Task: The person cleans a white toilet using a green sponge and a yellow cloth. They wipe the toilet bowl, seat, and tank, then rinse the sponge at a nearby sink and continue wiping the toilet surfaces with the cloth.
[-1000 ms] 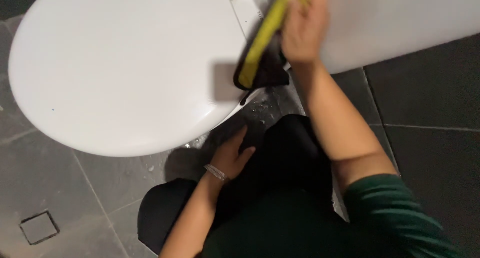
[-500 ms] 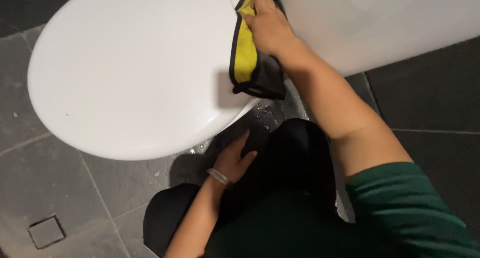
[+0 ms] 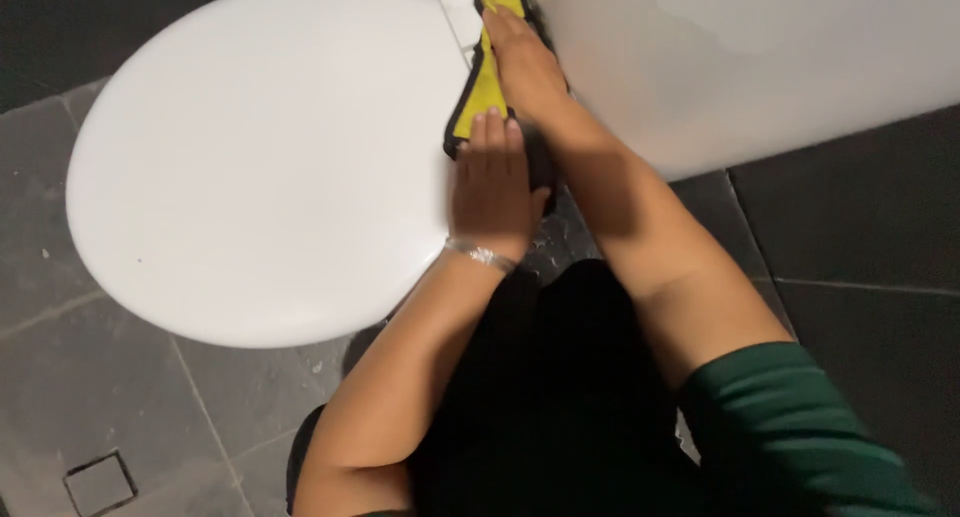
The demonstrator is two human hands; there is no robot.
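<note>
Now yellow cloth (image 3: 470, 102) under right hand (image 3: 525, 67) fingers, left hand (image 3: 492, 182) fingertips touching.

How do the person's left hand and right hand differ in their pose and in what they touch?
The left hand lies flat, fingers together, on the white toilet lid's edge; the right hand reaches further, by the hinge. The left hand's wrist carries a silver bracelet; the right hand's is bare. Both touch the yellow-and-black cloth.
</note>
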